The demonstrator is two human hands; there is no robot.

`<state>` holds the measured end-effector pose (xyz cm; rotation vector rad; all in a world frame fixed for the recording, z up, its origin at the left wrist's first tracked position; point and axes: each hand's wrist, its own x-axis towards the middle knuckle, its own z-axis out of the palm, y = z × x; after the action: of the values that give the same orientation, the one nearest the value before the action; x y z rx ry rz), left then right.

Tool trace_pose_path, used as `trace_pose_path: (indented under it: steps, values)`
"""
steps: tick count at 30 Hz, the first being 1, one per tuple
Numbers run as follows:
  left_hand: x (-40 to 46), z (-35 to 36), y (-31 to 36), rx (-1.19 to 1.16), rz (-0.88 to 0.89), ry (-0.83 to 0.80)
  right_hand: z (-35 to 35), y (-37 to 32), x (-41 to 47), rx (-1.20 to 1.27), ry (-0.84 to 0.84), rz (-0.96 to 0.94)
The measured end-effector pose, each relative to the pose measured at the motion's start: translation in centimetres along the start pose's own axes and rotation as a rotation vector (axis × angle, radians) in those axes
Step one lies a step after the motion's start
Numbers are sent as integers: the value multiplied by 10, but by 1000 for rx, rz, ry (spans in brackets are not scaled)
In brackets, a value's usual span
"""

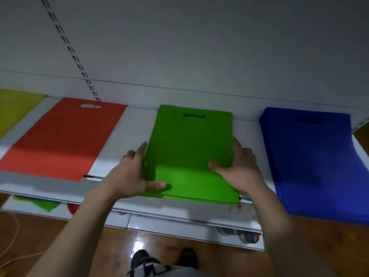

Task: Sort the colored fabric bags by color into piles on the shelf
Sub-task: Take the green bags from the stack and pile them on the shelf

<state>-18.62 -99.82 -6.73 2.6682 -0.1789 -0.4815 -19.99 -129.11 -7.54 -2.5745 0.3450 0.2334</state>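
A pile of green fabric bags lies flat in the middle of the white shelf, handle holes toward the back wall. My left hand grips the pile's left edge, thumb on top near the front corner. My right hand grips the right edge, thumb lying on the top bag. A red pile sits to the left, a thick blue pile to the right with its front drooping over the shelf edge, and a yellow pile at the far left.
Behind the shelf stands a white back panel with a slotted upright. A lower shelf holds loose green, blue and red fabric pieces. A wooden floor, a white cord and my shoes are below.
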Motion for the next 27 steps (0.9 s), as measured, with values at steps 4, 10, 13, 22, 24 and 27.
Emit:
trace_pose_path:
  steps: [4,10,13,22,24,27]
  values:
    - [-18,9,-6,236,91,-43,-5,-10,-21,-263,-168,-150]
    - [-19,21,-4,338,104,122,4,-20,-27,-436,-325,-215]
    - [-18,22,-2,366,120,188,3,-20,-22,-475,-332,-206]
    - [-26,2,-26,211,100,129,6,-83,-37,-429,-271,-271]
    - [-37,-14,-47,174,78,186,19,-120,-42,-401,-206,-379]
    - [-58,-54,-92,185,11,297,46,-188,-48,-309,-106,-538]
